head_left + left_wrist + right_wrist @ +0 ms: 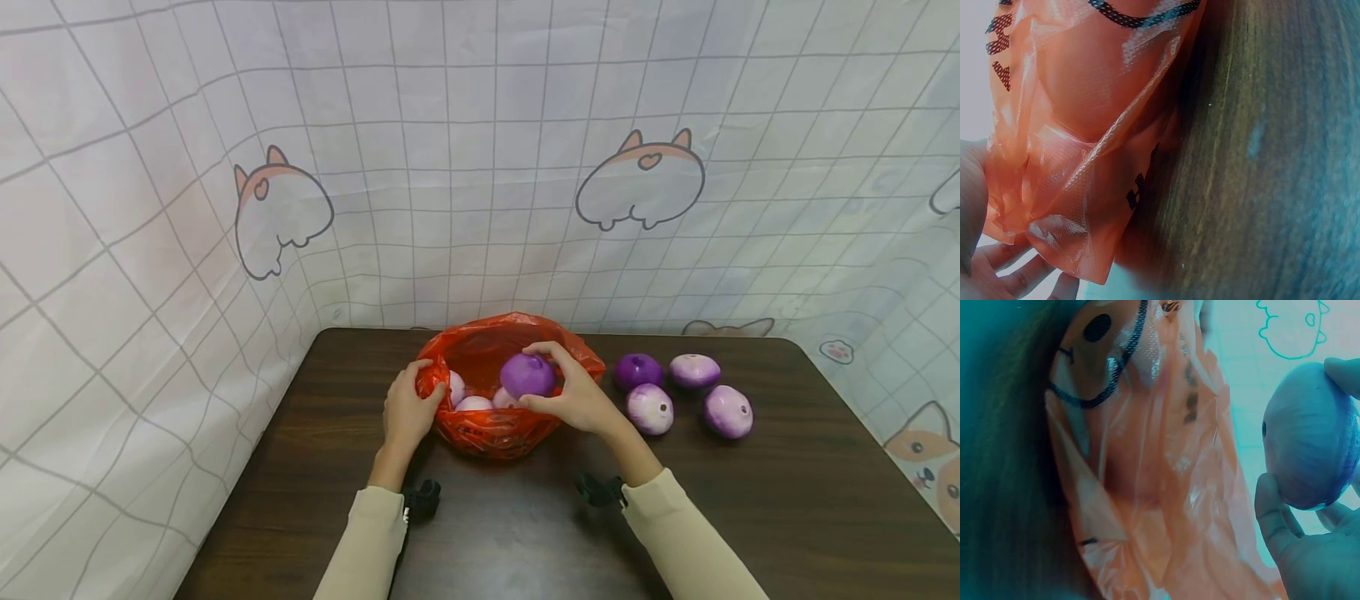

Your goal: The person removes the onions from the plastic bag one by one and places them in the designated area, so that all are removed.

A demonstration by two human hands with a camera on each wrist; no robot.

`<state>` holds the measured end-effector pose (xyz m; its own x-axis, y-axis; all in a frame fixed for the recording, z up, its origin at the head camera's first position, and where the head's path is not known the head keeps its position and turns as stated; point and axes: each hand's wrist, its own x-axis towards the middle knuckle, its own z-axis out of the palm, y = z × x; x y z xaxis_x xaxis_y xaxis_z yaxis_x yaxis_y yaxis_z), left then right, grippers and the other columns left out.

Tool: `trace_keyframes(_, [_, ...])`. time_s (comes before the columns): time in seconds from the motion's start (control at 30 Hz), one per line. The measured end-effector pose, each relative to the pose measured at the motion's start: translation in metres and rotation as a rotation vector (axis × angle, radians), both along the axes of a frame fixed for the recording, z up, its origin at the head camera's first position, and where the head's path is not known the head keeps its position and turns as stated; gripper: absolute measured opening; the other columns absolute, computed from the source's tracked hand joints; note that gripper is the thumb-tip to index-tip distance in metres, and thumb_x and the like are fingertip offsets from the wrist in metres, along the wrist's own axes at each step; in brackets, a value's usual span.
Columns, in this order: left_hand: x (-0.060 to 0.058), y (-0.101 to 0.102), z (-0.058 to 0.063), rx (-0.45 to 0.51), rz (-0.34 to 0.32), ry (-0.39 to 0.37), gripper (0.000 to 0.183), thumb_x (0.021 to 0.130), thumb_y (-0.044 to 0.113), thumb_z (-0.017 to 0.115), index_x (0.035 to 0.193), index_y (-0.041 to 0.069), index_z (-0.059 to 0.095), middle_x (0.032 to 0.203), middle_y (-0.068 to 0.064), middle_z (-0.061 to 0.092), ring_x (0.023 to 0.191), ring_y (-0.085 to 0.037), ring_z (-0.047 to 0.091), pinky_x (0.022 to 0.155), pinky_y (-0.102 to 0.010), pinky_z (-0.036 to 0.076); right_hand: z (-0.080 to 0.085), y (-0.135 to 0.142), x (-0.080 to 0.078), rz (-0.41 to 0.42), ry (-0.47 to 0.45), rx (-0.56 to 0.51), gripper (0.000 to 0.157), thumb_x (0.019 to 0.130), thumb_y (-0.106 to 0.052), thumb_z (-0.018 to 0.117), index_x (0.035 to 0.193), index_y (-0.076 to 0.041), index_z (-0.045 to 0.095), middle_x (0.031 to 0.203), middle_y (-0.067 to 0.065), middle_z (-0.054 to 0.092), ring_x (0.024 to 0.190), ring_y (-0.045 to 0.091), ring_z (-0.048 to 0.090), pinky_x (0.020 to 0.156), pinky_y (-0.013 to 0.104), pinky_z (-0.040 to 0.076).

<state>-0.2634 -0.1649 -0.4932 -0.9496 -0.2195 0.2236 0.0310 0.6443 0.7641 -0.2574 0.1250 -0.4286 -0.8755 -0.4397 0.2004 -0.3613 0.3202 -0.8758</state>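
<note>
A red plastic bag (487, 435) stands with its mouth spread wide, and several pale onions (474, 404) lie inside. My left hand (407, 410) grips the bag's left rim between thumb and fingers; in the left wrist view the thin film of the bag (1079, 94) bunches beside the hand. Over the bag's mouth, on its right side, my right hand (576, 398) holds a purple onion (527, 376) between thumb and fingers. The right wrist view shows the same onion (1310, 434) pinched above the bag's rim. Part of the bag's inside is hidden behind the held onion.
Right of the bag, several onions sit close together on the dark wooden table (510, 533): a deep purple one (637, 371), a streaked one (694, 371) and paler ones (650, 409) nearer me. A white checked cloth (465, 167) hangs behind the table and along both sides.
</note>
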Motion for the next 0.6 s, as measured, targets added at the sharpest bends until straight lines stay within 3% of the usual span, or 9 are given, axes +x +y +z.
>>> trace_keyframes(0.4, [0.0, -0.001, 0.001, 0.0, -0.012, -0.022, 0.046, 0.093, 0.032, 0.072, 0.136, 0.022, 0.059, 0.132, -0.013, 0.064, 0.119, -0.037, 0.061, 0.102, -0.06, 0.05, -0.009, 0.029, 0.02, -0.048, 0.023, -0.039, 0.065, 0.085, -0.024, 0.083, 0.14, -0.03, 0.049, 0.143, 0.004, 0.049, 0.119, 0.035, 0.057, 0.094, 0.045, 0.056])
trace_keyframes(0.6, [-0.001, -0.001, -0.001, -0.001, -0.013, -0.027, 0.046, 0.093, 0.033, 0.072, 0.136, 0.022, 0.059, 0.131, -0.013, 0.064, 0.119, -0.036, 0.061, 0.101, -0.06, 0.051, -0.009, 0.043, 0.03, -0.048, 0.062, -0.088, 0.066, 0.086, -0.015, 0.082, 0.143, -0.023, 0.048, 0.145, 0.003, 0.049, 0.123, 0.031, 0.058, 0.095, 0.029, 0.055])
